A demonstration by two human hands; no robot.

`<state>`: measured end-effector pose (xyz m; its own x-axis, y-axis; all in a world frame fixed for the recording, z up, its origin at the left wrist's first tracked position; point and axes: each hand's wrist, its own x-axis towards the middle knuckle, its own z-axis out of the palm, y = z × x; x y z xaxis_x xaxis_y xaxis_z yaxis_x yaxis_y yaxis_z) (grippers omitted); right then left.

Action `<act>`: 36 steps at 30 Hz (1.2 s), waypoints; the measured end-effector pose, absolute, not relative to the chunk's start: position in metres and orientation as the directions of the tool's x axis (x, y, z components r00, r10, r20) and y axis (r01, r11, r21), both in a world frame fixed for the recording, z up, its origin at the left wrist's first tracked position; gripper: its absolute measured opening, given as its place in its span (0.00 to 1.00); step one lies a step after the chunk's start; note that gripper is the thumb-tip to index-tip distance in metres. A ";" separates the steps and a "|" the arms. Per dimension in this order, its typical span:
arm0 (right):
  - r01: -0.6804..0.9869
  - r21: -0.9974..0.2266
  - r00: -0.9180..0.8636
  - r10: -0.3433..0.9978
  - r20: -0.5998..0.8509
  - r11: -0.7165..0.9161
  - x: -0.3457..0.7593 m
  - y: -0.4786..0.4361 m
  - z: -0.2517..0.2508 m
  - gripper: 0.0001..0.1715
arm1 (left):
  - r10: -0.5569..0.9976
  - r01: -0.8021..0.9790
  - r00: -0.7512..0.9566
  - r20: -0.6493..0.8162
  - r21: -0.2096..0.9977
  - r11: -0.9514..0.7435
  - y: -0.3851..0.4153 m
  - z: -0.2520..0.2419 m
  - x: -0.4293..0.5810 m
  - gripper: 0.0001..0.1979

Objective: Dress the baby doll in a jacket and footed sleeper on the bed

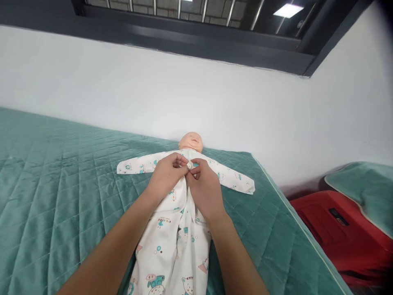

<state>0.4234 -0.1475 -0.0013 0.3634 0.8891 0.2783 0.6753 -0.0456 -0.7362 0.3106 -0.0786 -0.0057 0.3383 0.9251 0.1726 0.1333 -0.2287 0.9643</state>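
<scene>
A baby doll (190, 141) lies on its back, head toward the wall, dressed in a white printed baby outfit (162, 246) with sleeves spread wide. Over its chest, my left hand (170, 172) pinches the front edge of the cloth near a small button (189, 165). From the other side, my right hand (204, 184) pinches the fabric at the same spot, fingertips almost meeting those of the left. Below the hands the front of the outfit hangs partly apart, with the legs stretching toward me. Whether the button sits in its hole I cannot tell.
A green quilted cover (76, 196) lies under the doll. Behind it rises a white wall (147, 90) with a dark window frame (196, 37) and metal bars. To the right, a red plastic stool or chair (340, 229) is partly covered by green cloth (365, 188).
</scene>
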 end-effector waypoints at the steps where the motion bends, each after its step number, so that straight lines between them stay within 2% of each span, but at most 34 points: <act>1: 0.673 -0.738 0.364 0.889 0.278 -0.045 0.423 -0.148 -0.001 0.16 | 0.922 0.115 0.347 0.171 0.968 -0.223 -0.078 -0.006 0.310 0.10; 8: 0.648 -0.761 0.368 0.886 0.281 -0.028 0.424 -0.149 -0.002 0.16 | 0.904 -0.047 0.400 0.153 0.988 -0.147 -0.075 -0.008 0.306 0.09; 15: 0.633 -0.773 0.350 0.908 0.229 -0.049 0.429 -0.149 0.000 0.17 | 0.941 0.142 0.315 0.123 0.974 -0.175 -0.077 -0.002 0.305 0.09; 20: 0.653 -0.753 0.347 0.916 0.201 -0.083 0.429 -0.155 0.007 0.15 | 0.900 0.060 0.416 0.133 0.983 -0.173 -0.077 0.003 0.295 0.08; 22: 0.715 -0.690 0.339 0.918 0.207 -0.109 0.427 -0.160 0.013 0.10 | 0.874 0.008 0.468 0.134 0.988 -0.156 -0.075 0.004 0.289 0.07; 24: 0.807 -0.571 0.314 0.928 0.199 -0.150 0.424 -0.167 0.019 0.08 | 0.842 0.009 0.524 0.128 0.988 -0.156 -0.073 0.006 0.282 0.08; 27: 0.891 -0.412 0.270 0.952 0.146 -0.190 0.419 -0.177 0.029 0.14 | 0.775 0.082 0.621 0.114 0.974 -0.209 -0.071 0.010 0.271 0.10; 29: 0.910 -0.374 0.238 0.965 0.111 -0.181 0.418 -0.183 0.033 0.17 | 0.727 0.154 0.681 0.087 0.953 -0.259 -0.072 0.013 0.267 0.12; 32: 0.902 -0.414 0.165 0.984 0.070 -0.122 0.423 -0.186 0.033 0.20 | 0.681 0.222 0.728 0.078 0.913 -0.343 -0.074 0.015 0.265 0.12; 36: 0.795 -0.603 0.098 0.995 0.016 -0.068 0.439 -0.182 0.029 0.22 | 0.628 0.218 0.767 0.130 0.868 -0.446 -0.074 0.014 0.268 0.08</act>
<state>0.4386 -0.1823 0.0287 0.0976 0.9951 0.0159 0.7952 -0.0684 -0.6025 0.2677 -0.0745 0.0143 0.7670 0.6283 0.1299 0.2184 -0.4460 0.8680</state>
